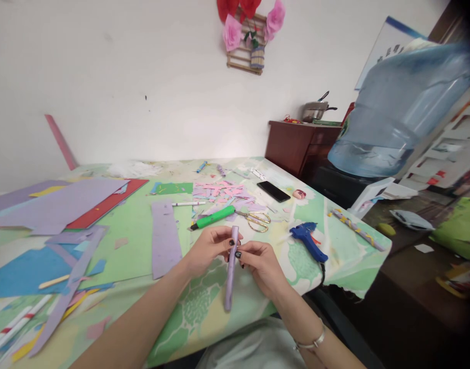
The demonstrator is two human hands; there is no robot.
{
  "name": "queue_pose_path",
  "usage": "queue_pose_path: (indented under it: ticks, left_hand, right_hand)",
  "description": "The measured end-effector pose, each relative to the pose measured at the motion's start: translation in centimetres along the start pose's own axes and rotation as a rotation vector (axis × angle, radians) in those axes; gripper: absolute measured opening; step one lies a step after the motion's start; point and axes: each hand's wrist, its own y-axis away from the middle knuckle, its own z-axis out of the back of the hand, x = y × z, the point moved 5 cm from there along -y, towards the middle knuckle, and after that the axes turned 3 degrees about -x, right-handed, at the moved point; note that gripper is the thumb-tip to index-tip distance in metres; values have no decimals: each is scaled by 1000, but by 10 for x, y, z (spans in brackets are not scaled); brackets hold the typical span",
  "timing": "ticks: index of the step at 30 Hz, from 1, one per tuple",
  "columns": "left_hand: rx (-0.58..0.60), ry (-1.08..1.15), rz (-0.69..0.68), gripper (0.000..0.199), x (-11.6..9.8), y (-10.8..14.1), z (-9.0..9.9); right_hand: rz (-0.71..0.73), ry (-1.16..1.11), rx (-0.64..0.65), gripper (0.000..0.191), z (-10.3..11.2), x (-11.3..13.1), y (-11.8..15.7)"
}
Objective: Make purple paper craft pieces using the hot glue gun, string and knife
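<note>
A narrow purple paper tube [230, 279] stands out lengthwise between my hands, near the front of the table. My left hand [209, 249] grips it from the left near its upper part, thumb against the paper. From the right, my right hand [261, 261] pinches at the same part, its thumb and forefinger close to the left thumb. The fingers behind the tube are partly hidden. Beyond my hands lie a green cutter [215, 217] and gold-handled scissors [258, 221]. A purple paper strip [166, 238] lies to the left of them.
A blue glue gun [308, 242] lies right of my hands, its cord over the table edge. Behind are a black phone [273, 191] and pink paper scraps [219, 192]. Coloured sheets [65, 205] cover the left side. A decorated stick [355, 229] lies far right, near a large water bottle [396, 113].
</note>
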Motion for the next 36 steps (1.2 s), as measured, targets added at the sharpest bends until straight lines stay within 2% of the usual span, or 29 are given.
queue_pose_path:
  ticks: [10, 20, 26, 36]
  left_hand:
    - [-10, 22, -2, 28, 1, 0, 1]
    - [-21, 25, 15, 28, 2, 1, 0]
    - [-10, 8, 18, 31, 1, 0, -1]
    - [13, 12, 18, 31, 1, 0, -2]
  right_hand:
    - [-17, 12, -5, 9, 0, 2, 2]
    - [-30, -20, 42, 13, -4, 4, 3]
    - [-6, 28, -2, 7, 2, 0, 1]
    - [-24, 24, -36, 14, 1, -1, 0]
